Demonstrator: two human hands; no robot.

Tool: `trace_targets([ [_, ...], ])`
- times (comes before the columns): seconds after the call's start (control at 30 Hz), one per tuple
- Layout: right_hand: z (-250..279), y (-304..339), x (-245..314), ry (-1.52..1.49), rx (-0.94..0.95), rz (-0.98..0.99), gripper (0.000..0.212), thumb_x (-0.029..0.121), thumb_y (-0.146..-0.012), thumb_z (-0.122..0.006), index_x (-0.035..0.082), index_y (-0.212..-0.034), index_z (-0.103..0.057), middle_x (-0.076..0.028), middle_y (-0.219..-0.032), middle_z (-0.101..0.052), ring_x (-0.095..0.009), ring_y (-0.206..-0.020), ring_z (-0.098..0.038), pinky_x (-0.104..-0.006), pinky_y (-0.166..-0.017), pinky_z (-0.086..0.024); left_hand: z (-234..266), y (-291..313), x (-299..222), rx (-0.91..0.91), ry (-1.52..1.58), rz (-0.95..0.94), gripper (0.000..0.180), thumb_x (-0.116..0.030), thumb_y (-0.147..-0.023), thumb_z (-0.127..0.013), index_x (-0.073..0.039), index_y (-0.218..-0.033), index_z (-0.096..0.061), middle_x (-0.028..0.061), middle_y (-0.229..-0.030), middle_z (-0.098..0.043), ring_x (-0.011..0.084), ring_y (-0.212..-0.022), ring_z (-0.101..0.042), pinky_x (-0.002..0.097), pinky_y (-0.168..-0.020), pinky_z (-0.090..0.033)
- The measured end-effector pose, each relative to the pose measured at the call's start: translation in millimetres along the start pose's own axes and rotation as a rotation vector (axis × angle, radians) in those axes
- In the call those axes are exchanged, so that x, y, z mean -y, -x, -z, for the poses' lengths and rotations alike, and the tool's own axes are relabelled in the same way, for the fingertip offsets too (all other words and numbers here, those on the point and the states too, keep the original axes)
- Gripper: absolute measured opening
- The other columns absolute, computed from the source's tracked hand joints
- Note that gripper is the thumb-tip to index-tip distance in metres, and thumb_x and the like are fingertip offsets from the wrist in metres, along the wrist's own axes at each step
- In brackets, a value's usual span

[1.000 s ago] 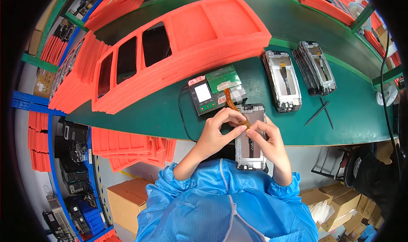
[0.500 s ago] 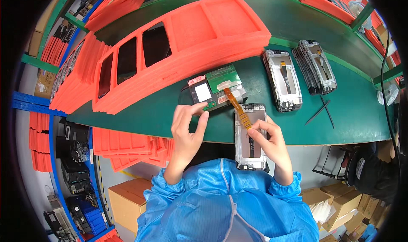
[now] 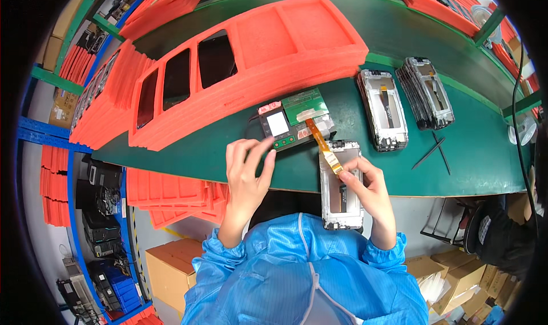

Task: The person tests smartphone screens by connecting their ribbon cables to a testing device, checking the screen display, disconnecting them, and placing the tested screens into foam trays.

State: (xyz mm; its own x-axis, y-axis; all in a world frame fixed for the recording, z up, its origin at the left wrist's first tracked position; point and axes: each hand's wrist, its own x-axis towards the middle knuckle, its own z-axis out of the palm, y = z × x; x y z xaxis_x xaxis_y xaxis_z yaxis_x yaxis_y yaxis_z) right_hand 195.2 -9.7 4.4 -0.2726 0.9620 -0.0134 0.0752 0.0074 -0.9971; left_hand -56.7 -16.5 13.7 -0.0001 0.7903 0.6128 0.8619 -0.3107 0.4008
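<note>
My right hand (image 3: 370, 192) pinches the lower end of an orange ribbon cable (image 3: 321, 141) between thumb and fingers. This cable runs up to a small black device (image 3: 294, 138) with a lit white screen (image 3: 277, 123), a green circuit board (image 3: 304, 106) and a row of buttons. Beneath the pinch lies a phone display frame (image 3: 332, 212), its silvery back up, overhanging the table's near edge. A dark strip on its back leads up toward my fingertips, which partly hide where it meets the cable. My left hand (image 3: 246, 174), fingers apart and holding nothing, hovers just left of the buttons.
Red foam trays (image 3: 268, 77) holding dark screens stand stacked behind the device. Two piles of phone frames (image 3: 383, 111) are at right on the green table (image 3: 468, 154), near two crossed dark sticks (image 3: 432, 152). More red trays (image 3: 171, 191) sit below the table's left edge.
My left fingertip has drawn back from the device's buttons, uncovering them. My right hand still pinches the cable, whose lower part has turned and catches the light. The whole view has shifted slightly.
</note>
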Motion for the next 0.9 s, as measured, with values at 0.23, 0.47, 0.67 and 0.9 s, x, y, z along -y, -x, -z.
trace_targets([
  [0.23,2.9,1.1,7.7,-0.199,0.047,-0.108,0.012,0.011,-0.089,-0.065,0.002,-0.096,-0.062,-0.002,-0.091,-0.059,-0.008,-0.083,-0.053,-0.0222,-0.073,-0.04,3.3,2.4,-6.8,0.131,0.091,-0.106,0.031,-0.008,-0.075,-0.074,-0.009,-0.106,-0.068,0.0086,-0.099,-0.059,0.0296,-0.093,-0.055,0.0389,-0.084,-0.045],
  [0.47,-1.8,5.0,26.5,-0.479,0.046,-0.185,0.031,0.016,-0.099,-0.049,0.004,-0.127,-0.05,0.0,-0.091,-0.059,-0.002,-0.074,-0.051,-0.0173,-0.066,-0.041,-7.6,7.5,-32.3,0.197,0.295,-0.563,0.033,-0.005,-0.072,-0.065,-0.005,-0.105,-0.068,0.0081,-0.107,-0.064,0.0249,-0.102,-0.062,0.0352,-0.081,-0.053],
  [0.67,12.7,-2.1,9.8,-0.294,0.035,-0.095,0.049,0.037,-0.104,-0.032,0.0,-0.13,-0.051,0.001,-0.073,-0.05,-0.005,-0.058,-0.047,-0.0178,-0.052,-0.039,-11.9,4.8,-38.2,0.171,0.555,-0.165,0.018,-0.003,-0.075,-0.072,-0.001,-0.092,-0.068,0.0096,-0.09,-0.067,0.0219,-0.085,-0.067,0.03,-0.072,-0.054],
  [0.9,0.3,-11.0,6.4,-0.309,0.07,-0.103,0.033,0.016,-0.098,-0.053,-0.001,-0.126,-0.05,0.001,-0.077,-0.052,-0.004,-0.057,-0.049,-0.0201,-0.048,-0.041,-34.7,5.7,-27.0,0.367,1.201,0.596,0.021,-0.015,-0.096,-0.06,0.001,-0.109,-0.06,-0.0034,-0.091,-0.057,0.0028,-0.087,-0.053,0.0209,-0.077,-0.043],
])
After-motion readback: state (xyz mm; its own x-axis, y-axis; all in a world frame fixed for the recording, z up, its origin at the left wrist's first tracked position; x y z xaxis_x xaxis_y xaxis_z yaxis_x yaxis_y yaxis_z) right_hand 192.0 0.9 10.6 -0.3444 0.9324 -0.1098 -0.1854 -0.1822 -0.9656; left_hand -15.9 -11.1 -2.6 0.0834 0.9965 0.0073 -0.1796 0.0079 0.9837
